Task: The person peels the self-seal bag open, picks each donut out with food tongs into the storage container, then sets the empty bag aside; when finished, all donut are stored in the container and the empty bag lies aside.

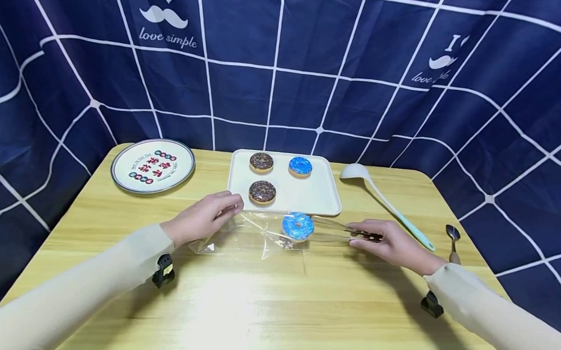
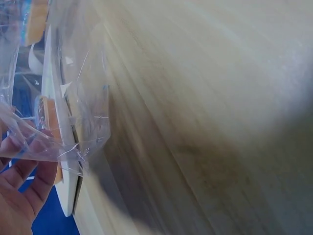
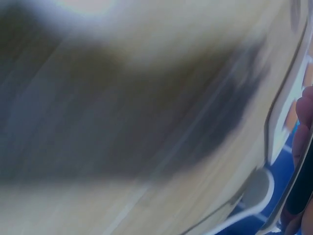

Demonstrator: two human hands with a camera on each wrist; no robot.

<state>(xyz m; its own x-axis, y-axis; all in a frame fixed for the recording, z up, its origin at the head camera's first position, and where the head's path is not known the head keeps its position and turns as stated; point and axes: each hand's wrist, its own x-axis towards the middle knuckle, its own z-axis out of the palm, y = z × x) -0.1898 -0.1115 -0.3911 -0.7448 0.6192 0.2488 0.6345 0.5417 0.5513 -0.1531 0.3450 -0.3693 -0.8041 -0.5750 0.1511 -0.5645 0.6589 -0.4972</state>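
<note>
In the head view my left hand (image 1: pixel 207 215) pinches a clear plastic bag (image 1: pixel 250 236), which stretches rightward above the table. The left wrist view shows the bag's film (image 2: pixel 83 112) draped over the fingers. My right hand (image 1: pixel 391 240) grips metal tongs (image 1: pixel 332 224) that point left. A blue-iced donut (image 1: pixel 298 226) is at the tongs' tips, by the bag's right end; I cannot tell whether it is inside the film. Behind the hands, a white tray (image 1: pixel 305 195) carries two chocolate donuts (image 1: pixel 262 192) and another blue donut (image 1: pixel 300 166).
At the back left is a round white plate (image 1: pixel 153 167) with printed red writing. A ladle (image 1: pixel 390 204) with a pale green handle lies right of the tray. Near the right edge lies a small spoon (image 1: pixel 453 240). Dark blue checked cloth (image 1: pixel 239 83) hangs around the wooden table (image 1: pixel 277 311).
</note>
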